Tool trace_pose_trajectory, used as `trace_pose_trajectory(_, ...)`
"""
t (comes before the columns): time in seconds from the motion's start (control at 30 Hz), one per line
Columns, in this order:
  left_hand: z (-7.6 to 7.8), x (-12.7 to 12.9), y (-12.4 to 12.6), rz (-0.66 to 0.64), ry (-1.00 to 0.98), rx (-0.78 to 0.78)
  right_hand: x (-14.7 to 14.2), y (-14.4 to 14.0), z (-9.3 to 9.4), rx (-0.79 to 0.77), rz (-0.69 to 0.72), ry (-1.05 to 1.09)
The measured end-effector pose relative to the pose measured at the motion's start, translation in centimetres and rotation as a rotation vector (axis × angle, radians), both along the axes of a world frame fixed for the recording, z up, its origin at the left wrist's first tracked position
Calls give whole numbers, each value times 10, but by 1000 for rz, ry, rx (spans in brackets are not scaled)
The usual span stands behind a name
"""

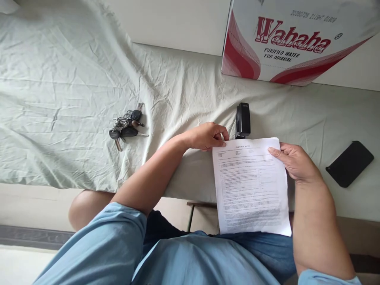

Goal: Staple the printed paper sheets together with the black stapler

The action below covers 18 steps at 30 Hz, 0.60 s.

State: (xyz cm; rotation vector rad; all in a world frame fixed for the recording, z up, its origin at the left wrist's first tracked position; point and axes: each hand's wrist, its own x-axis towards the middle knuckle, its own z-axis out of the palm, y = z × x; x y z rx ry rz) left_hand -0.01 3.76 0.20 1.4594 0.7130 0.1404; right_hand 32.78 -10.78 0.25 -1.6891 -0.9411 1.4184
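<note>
A printed sheet of white paper [251, 186] lies half on the pale green bedsheet [74, 99] and half over my lap. My left hand [208, 135] pinches its top left corner. My right hand [292, 160] grips its right edge near the top, thumb on the page. A black stapler [242, 120] stands just beyond the paper's top edge, between my two hands and close to my left fingers.
A bunch of keys [127, 126] lies on the sheet to the left. A black phone [349, 163] rests at the right. A red and white Wahaha water carton [293, 39] stands at the back right, beside a white panel [178, 23].
</note>
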Motion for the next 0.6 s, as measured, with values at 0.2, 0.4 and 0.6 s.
trace_pose_trajectory(0.2, 14, 15, -14, 133, 250, 130, 16, -1, 2, -55, -92, -113)
trace_pose_trajectory(0.4, -10, 27, -26, 328, 188, 508, 26, 0, -7, -19, -185, -124)
trace_pose_trajectory(0.6, -39, 28, -33, 386, 12, 861, 29, 1, -3, -19, -263, -149)
